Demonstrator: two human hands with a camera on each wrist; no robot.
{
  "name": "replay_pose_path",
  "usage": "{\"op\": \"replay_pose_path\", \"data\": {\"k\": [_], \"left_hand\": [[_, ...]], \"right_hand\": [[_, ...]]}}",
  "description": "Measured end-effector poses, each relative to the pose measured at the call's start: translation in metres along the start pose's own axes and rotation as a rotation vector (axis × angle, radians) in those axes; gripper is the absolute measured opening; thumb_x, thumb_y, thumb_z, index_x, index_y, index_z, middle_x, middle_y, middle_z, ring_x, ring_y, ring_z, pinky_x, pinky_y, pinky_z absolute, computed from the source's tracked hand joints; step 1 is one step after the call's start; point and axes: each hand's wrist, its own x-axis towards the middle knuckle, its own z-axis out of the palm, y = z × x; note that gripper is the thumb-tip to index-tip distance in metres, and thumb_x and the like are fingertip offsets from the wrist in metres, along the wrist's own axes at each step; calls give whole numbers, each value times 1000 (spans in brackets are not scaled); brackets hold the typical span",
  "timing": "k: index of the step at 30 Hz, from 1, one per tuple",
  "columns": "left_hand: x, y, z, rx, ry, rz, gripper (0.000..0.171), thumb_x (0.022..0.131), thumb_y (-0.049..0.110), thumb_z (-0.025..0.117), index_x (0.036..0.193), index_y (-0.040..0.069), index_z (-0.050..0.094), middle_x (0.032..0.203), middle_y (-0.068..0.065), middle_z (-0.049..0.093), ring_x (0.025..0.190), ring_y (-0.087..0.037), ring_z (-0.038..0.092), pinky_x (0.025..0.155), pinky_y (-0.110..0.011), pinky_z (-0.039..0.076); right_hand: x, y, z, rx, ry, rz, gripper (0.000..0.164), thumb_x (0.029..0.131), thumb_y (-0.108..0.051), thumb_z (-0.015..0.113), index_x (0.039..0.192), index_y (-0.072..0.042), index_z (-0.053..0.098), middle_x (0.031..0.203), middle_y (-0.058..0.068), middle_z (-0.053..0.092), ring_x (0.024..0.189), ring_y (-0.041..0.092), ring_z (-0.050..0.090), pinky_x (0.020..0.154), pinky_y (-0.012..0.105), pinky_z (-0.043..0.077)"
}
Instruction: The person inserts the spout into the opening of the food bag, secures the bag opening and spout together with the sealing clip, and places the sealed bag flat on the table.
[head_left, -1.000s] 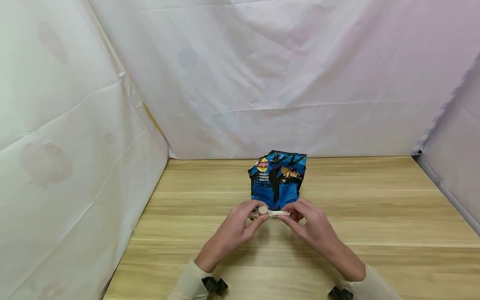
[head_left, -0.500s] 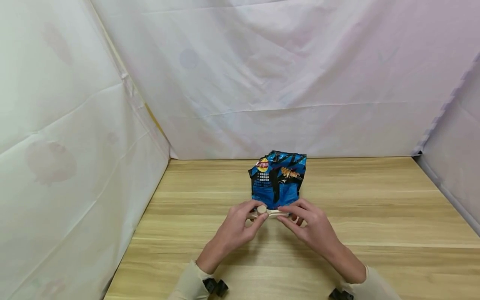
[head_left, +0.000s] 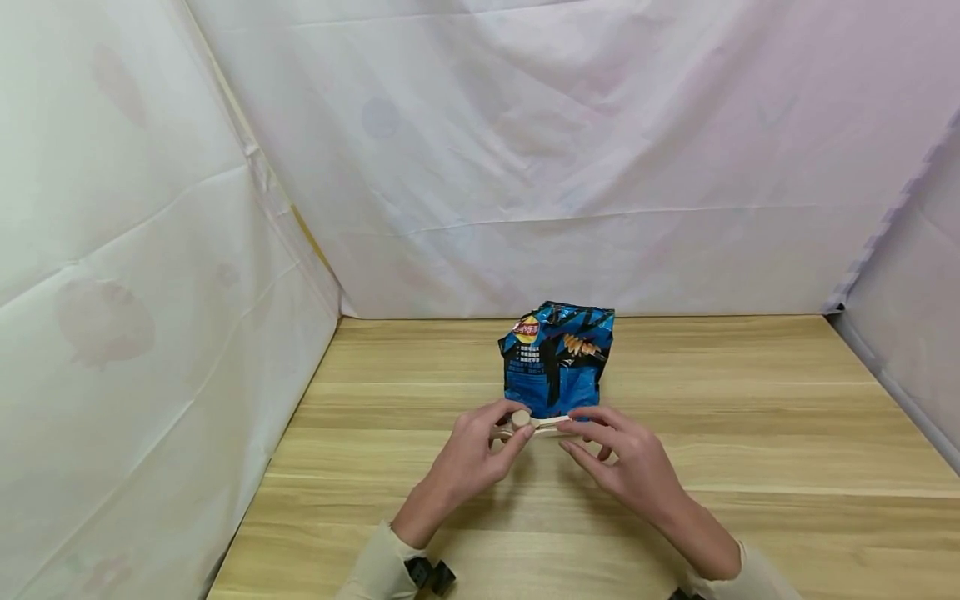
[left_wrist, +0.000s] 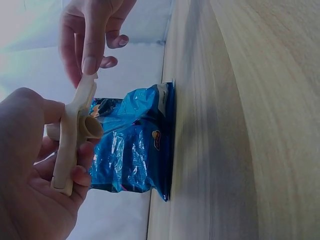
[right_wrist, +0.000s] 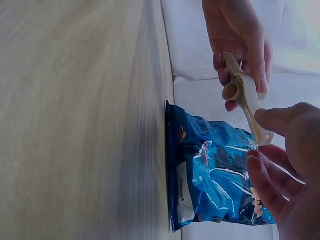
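Note:
A cream plastic bag clip (head_left: 543, 423) is held just above the wooden table (head_left: 750, 417), in front of a blue crisp bag (head_left: 557, 358) that stands upright. My left hand (head_left: 504, 433) grips the clip's thick hinge end with thumb and curled fingers. My right hand (head_left: 592, 435) pinches the thin far end between thumb and index finger, its other fingers spread loosely. In the left wrist view the clip (left_wrist: 75, 130) crosses in front of the bag (left_wrist: 135, 150). The right wrist view shows the clip (right_wrist: 245, 100) beside the bag (right_wrist: 215, 175).
White cloth walls (head_left: 525, 167) close in the table on the left, back and right. The bag stands near the back edge at the middle. Bare wood lies to both sides of the hands and in front of them.
My right hand has loosened and spread its fingers a little while staying on the clip's end. The left hand, clip and bag have barely moved.

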Motion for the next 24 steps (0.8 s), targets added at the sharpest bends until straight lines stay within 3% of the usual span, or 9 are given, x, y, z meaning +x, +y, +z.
{"op": "replay_pose_path", "data": {"k": [6,12,16,20,24], "left_hand": [[-1,-3,-1,32,13,-20,19,109,34,69,120,20,73,108,6,76,89,-7,68,73,-28,64],[-1,-6,-2,21,1,-29,21,109,36,67,121,20,72,109,5,77,93,-7,71,79,-20,62],[-2,-6,-2,5,-15,1,20,110,35,67,121,19,72,109,5,76,96,-6,72,81,-20,63],[-3,-5,-2,-6,-35,26,20,109,35,67,121,20,72,109,7,76,98,-5,72,81,-19,63],[-5,-4,-1,-10,-54,32,18,110,36,66,121,22,72,108,8,75,98,-3,72,81,-18,62]], "right_hand": [[-5,-6,1,61,-49,6,28,84,-16,95,108,-25,85,113,-6,74,87,11,73,63,11,55],[-7,-12,2,149,-82,-44,19,89,-18,92,102,-28,84,102,-14,73,82,7,70,63,11,54],[-1,-9,0,206,-30,-81,18,91,-9,88,98,-24,83,98,-13,75,82,4,67,65,12,54],[10,0,-3,124,38,-68,24,85,-3,90,103,-19,84,105,-9,75,94,7,66,79,12,54],[16,7,-4,1,-27,-60,28,84,-14,94,111,-19,85,113,-8,75,107,12,66,92,20,53]]}}
